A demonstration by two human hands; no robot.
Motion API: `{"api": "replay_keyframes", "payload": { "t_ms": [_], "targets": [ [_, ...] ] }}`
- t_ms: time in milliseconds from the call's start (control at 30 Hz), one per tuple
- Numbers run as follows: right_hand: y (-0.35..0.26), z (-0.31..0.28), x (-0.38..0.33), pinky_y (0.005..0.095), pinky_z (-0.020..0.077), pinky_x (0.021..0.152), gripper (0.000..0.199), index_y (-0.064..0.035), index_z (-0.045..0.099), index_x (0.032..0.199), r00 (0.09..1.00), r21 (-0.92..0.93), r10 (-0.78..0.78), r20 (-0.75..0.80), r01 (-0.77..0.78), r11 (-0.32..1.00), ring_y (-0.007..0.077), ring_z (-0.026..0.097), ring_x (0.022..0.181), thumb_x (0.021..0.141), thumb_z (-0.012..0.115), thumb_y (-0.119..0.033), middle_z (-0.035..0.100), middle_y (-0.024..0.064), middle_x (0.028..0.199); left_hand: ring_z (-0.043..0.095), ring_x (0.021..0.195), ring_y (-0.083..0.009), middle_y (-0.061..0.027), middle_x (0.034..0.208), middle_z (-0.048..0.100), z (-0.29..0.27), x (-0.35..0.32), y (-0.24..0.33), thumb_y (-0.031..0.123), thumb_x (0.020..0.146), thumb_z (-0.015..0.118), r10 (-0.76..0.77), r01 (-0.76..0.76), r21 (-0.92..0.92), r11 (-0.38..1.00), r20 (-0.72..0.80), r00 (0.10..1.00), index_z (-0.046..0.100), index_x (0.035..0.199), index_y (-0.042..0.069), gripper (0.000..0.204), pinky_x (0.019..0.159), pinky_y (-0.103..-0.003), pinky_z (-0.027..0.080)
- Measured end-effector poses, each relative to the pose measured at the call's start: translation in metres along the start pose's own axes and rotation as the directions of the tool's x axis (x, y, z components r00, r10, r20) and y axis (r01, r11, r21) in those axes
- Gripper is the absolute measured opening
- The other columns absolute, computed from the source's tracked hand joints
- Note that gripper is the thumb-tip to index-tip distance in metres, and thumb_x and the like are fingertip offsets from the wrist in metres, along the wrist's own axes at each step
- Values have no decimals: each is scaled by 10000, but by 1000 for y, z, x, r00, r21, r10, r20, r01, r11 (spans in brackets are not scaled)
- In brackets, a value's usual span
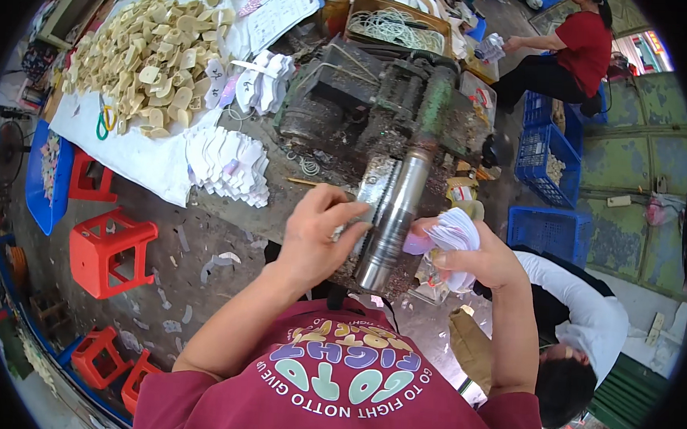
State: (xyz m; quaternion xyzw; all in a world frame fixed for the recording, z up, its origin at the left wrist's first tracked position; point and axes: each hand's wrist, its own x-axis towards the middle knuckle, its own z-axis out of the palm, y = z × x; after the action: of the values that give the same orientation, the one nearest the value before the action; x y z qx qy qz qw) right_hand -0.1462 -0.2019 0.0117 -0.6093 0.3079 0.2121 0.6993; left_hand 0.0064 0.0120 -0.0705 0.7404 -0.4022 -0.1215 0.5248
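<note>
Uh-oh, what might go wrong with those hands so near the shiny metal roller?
The left hand is very close to the metal roller; if the roller turns, fingers might get pinched, though this picture can't show whether it's spinning. The right hand holds a bundle of thin pieces, so some could slip out. A white stack lies near the bench's edge, where a bump might knock pieces down.

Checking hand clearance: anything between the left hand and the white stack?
Yes: the steel cylinder. The left hand is on its left; the white stack, held in the right hand, is on its right.
</note>
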Motion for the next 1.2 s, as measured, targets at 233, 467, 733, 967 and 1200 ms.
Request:
{"api": "replay_keyframes", "payload": {
  "t_ms": [233,467,733,967,1200],
  "targets": [
    [-9,15,0,255,491,573,660,84,549,1199,949,198,-239,-206,279,939,173,629,602,648,744,-221,666,171,862,597,738,-193,-83,782,595,-20,-5,-41,66,795,710,-303,235,-310,921,-194,933,661,809,6,79,664,-292,465],
    [-14,28,-1,302,508,641,751,86,502,1238,955,277,-266,-129,292,915,170,607,614,648,794,-277,608,97,694,582,723,-285,-108,774,586,-183,-9,-201,64,793,703,85,292,479,828,-621,779,679,842,45,58,656,-363,456],
    [-36,56,9,255,473,675,875,75,446,1327,953,104,-199,-229,227,968,97,547,667,544,796,-98,533,-20,711,522,1117,-370,-192,1203,553,-147,-53,-214,-17,741,603,34,332,798,503,-402,915,632,1131,53,397,945,-448,396],
    [-45,87,10,230,460,804,798,-35,510,1331,951,10,-259,-170,265,964,67,566,898,627,878,-108,625,5,1002,570,785,-77,1,801,646,-53,10,22,115,773,742,-320,479,-596,644,359,877,668,836,21,135,756,-245,458],
    [-33,81,4,259,474,861,808,-17,497,1334,908,158,-412,-77,420,894,88,579,966,637,888,-137,636,28,1077,574,738,-63,-12,789,651,-29,21,71,69,838,658,-256,530,-695,486,467,846,657,884,-21,101,685,-237,468]
  ]
}}
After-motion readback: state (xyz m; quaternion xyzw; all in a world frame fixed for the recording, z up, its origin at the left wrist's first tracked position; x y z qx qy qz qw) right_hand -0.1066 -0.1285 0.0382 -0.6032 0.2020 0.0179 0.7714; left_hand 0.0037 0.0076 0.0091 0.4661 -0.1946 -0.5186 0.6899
